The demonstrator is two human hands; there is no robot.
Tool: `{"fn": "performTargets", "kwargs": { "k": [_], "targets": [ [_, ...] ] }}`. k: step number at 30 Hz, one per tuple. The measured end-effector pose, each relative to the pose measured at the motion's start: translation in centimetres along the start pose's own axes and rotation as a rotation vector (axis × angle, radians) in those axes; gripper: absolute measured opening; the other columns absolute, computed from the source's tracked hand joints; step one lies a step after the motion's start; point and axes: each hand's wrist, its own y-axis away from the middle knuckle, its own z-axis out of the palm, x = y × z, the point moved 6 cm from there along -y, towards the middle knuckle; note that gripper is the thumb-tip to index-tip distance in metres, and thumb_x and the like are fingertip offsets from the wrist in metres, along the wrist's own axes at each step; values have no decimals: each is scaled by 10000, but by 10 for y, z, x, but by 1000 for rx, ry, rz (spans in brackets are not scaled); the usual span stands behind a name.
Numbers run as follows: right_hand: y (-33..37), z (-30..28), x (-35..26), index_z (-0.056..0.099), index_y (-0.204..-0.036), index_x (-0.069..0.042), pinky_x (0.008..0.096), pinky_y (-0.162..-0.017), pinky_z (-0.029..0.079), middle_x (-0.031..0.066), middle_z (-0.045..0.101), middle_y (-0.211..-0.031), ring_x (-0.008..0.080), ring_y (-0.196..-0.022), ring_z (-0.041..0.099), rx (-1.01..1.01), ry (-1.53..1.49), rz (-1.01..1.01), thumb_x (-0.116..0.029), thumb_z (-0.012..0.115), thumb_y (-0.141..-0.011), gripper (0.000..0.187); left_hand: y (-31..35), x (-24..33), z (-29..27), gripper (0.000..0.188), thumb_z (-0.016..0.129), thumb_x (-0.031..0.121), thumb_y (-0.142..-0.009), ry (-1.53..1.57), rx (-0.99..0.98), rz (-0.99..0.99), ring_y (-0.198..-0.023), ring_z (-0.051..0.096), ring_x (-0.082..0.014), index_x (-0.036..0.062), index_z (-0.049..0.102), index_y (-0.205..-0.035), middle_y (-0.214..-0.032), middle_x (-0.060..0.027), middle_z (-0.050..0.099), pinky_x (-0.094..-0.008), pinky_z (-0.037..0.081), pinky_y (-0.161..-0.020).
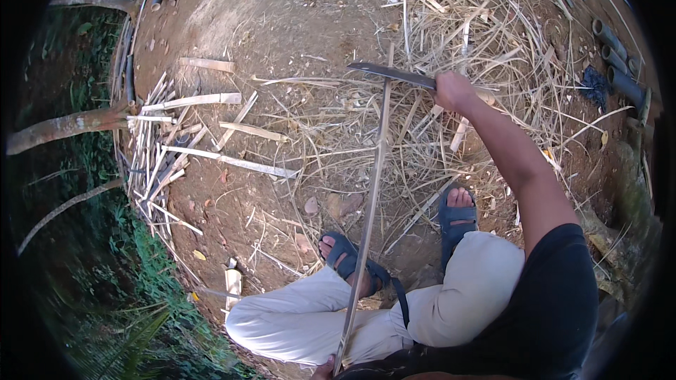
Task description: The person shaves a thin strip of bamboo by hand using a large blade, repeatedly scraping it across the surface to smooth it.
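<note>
My right hand [454, 93] is closed round the handle of a machete [394, 74]. Its dark blade points left and crosses a long bamboo strip [374, 183] close to the strip's far end. Whether the edge is cutting into the strip cannot be made out. The strip slants from the bottom of the view up past my sandalled feet. At the lower edge, partly cut off, my left hand [324, 369] is closed on the near end of the strip, by my lap.
Thin bamboo shavings [486, 35] cover the ground ahead and to the right. Split bamboo pieces [151, 162] lie heaped at the left, beside green plants and thin trunks [70, 131]. Dark pipe-like lengths [612, 49] lie at the far right. My sandals [458, 222] rest on bare soil.
</note>
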Motion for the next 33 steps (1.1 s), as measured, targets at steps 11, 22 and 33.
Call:
{"fn": "performTargets", "kwargs": {
  "k": [11,22,33],
  "targets": [
    [18,12,-8,667,-979,4,455,-747,569,195,707,-889,348,-812,707,-70,-13,-22,-193,630,-802,268,-1,5,3,573,447,549,-987,12,4,18,-755,596,-187,23,669,-945,-758,-96,640,-368,481,-708],
    [84,3,-64,632,-953,1,464,-760,560,211,692,-860,364,-803,695,-97,-307,-56,-196,624,-836,229,14,-9,11,595,450,568,-979,38,-1,-27,-780,608,-197,18,675,-957,-776,-110,651,-372,485,-727],
    [225,16,-150,524,-917,-33,416,-593,525,125,599,-736,319,-659,629,-16,35,-974,-214,666,-717,305,1,-27,25,617,453,587,-971,54,-55,17,-804,620,-208,14,681,-968,-794,-124,662,-376,488,-746]
  ]
}}
